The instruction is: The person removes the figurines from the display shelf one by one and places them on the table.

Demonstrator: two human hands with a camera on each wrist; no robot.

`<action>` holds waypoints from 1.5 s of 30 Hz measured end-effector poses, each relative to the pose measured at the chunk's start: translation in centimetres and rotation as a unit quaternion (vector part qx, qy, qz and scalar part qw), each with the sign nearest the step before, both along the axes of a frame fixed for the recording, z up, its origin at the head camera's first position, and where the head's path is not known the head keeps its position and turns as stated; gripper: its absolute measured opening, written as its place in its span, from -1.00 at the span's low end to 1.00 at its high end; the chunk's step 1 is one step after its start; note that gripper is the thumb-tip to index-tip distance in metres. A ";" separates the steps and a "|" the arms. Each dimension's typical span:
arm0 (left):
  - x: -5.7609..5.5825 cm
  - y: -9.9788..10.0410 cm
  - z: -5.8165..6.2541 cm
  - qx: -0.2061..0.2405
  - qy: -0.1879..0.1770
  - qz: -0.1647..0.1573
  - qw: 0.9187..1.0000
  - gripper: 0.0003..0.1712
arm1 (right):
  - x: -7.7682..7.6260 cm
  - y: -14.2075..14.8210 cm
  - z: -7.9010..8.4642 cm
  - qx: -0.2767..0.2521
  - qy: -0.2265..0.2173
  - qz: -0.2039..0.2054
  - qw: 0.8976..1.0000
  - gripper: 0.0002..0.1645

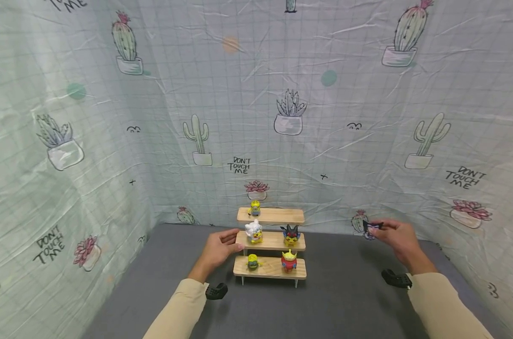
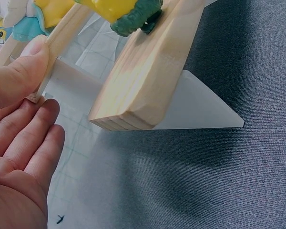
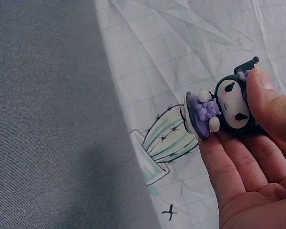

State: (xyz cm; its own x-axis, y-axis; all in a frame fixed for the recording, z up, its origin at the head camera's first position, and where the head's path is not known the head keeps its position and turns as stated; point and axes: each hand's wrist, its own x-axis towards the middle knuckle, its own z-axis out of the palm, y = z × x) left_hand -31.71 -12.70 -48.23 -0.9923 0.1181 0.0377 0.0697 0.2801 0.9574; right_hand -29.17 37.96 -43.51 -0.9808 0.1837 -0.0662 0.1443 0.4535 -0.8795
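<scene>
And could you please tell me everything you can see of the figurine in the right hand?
The figurine has a white face with dark eyes and pink cheeks, a black hood and a purple dress; it looks like plastic. A purple bear-like toy sits between its white paws. It is held roughly upright, to the right of the wooden stand. The fingers of the right hand pinch it, covering part of its head; its back is hidden.

Curtained corner (image 1: pixel 149 195), cactus-print sheets (image 1: pixel 248 99), gray tabletop (image 1: pixel 337 301)
</scene>
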 end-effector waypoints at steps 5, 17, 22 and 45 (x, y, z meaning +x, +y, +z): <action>0.1 0.1 0.1 0.003 0.004 -0.001 1.000 -0.33 | -0.1 0.2 -0.4 0.007 0.004 0.001 1.000 -0.27; -0.3 0.1 -0.2 0.007 -0.005 -0.002 1.000 -0.31 | -0.3 0.5 -1.5 0.011 0.013 -0.013 1.000 -0.33; -0.2 0.1 -0.2 0.007 -0.002 -0.004 1.000 -0.33 | -0.4 0.7 -1.9 0.006 0.011 -0.018 1.000 -0.36; -0.2 0.0 -0.1 0.009 -0.005 0.001 1.000 -0.33 | -0.3 1.9 -3.8 -0.001 -0.006 -0.030 1.000 -0.35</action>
State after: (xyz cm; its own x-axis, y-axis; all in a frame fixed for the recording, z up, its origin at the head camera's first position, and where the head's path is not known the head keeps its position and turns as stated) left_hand -31.90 -12.66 -48.36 -0.9929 0.1148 0.0300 0.0594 0.2624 0.9631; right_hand -29.48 39.84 -47.34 -0.9671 0.2419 -0.0785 0.1818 0.4417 -0.8786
